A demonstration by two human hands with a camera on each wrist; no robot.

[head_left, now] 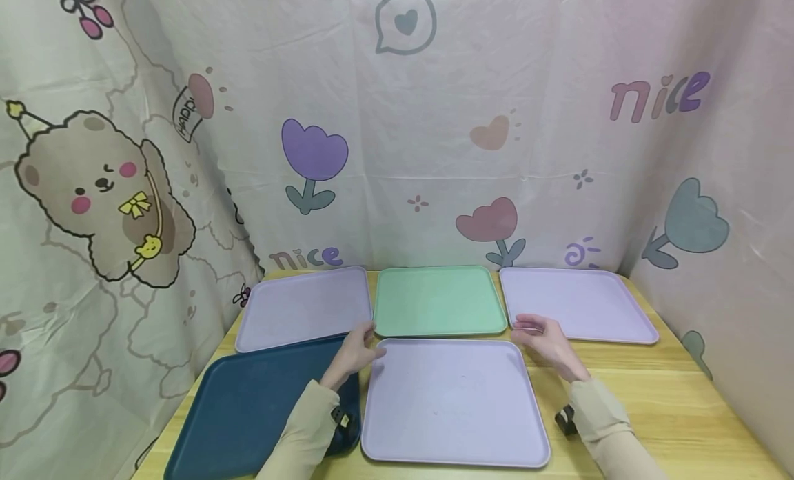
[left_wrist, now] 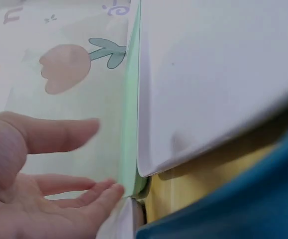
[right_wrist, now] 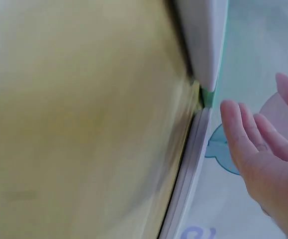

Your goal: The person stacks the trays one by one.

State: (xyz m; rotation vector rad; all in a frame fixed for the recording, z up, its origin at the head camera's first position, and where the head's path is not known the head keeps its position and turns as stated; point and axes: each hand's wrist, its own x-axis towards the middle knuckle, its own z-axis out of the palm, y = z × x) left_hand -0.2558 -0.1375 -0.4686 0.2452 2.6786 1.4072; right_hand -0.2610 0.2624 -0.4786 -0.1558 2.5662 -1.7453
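A lavender tray (head_left: 455, 404) lies at the front middle of the table, and a mint green tray (head_left: 439, 301) lies just behind it. My left hand (head_left: 353, 359) hovers near the lavender tray's back left corner, over the edge of a dark blue tray (head_left: 267, 404). In the left wrist view the thumb and fingers of the left hand (left_wrist: 54, 179) are apart, holding nothing. Near the back right corner is my right hand (head_left: 551, 345), beside another lavender tray (head_left: 577, 304). The right wrist view shows the right hand (right_wrist: 263, 154) with loosely extended fingers and nothing gripped.
A third lavender tray (head_left: 304, 307) lies at the back left, partly overlapped by the dark blue one. Bare wooden table (head_left: 688, 411) shows on the right. A printed curtain (head_left: 409, 156) hangs behind the table and along both sides.
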